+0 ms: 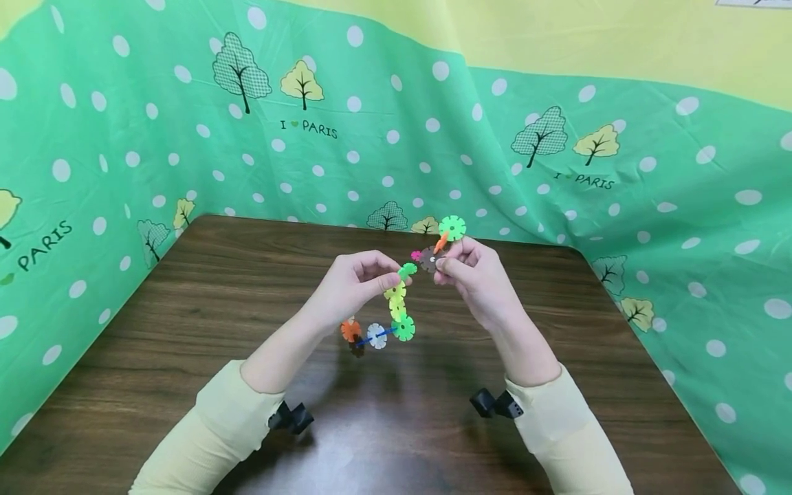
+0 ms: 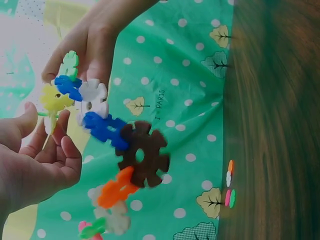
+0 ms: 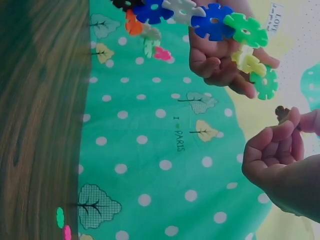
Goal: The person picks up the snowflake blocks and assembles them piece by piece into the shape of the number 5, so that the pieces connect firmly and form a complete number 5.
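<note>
My left hand [image 1: 365, 278] pinches a chain of linked, notched plastic flower discs near its upper end, where a green disc [image 1: 407, 270] and yellow discs [image 1: 397, 302] show. Below hang a lower green disc [image 1: 404, 328], blue discs [image 2: 106, 129], a white disc [image 1: 376, 335], a brown disc [image 2: 145, 155] and an orange disc [image 1: 350, 331]; smaller pink and green pieces end the chain. My right hand [image 1: 479, 278] pinches a brown disc [image 1: 428, 259] joined to an orange disc [image 1: 441, 242], a green disc [image 1: 453, 227] and a small pink piece [image 1: 416, 255]. The two held parts are close together.
Both hands are raised above the dark wooden table [image 1: 247, 275]. Several small colored discs [image 2: 230, 197] lie near the table's edge in the wrist views. A green dotted cloth [image 1: 371, 165] hangs behind and beside the table. Black wrist cameras [image 1: 291, 417] sit at the cuffs.
</note>
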`<control>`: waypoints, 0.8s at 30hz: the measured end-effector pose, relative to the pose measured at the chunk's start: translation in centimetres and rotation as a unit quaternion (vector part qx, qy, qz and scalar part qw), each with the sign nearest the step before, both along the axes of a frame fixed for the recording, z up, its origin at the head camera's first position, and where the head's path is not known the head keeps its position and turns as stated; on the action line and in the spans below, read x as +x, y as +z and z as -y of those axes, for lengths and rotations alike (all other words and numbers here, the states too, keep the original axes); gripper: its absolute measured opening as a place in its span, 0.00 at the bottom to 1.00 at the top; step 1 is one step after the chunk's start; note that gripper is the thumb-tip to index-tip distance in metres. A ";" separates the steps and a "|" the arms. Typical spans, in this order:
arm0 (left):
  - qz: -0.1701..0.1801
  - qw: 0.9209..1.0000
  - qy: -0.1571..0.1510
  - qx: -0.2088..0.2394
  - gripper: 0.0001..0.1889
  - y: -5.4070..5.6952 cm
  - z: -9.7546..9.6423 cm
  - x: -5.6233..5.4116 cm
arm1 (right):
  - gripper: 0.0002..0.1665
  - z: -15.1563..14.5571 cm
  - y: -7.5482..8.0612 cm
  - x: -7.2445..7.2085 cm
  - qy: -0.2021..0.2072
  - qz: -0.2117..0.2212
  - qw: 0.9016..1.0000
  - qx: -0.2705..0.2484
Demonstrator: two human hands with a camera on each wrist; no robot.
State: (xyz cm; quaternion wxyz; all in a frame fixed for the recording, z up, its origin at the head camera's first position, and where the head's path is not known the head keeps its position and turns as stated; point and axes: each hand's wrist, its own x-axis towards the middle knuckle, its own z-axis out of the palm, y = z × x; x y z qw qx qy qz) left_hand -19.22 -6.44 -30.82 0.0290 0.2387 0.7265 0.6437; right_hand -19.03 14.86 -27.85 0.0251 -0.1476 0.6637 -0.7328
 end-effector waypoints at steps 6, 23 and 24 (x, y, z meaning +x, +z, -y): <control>0.013 1.000 0.009 0.002 0.08 0.2 0.0 0.1 | 0.06 0.1 0.2 0.1 -0.015 -0.045 0.996 0.080; -0.065 0.993 0.056 0.080 0.17 -0.1 0.0 0.0 | 0.05 0.8 -0.9 0.2 -0.090 -0.142 0.984 0.054; -0.091 0.991 0.047 0.083 0.18 -0.2 0.1 0.1 | 0.05 0.7 -1.0 0.2 -0.110 -0.137 0.983 0.048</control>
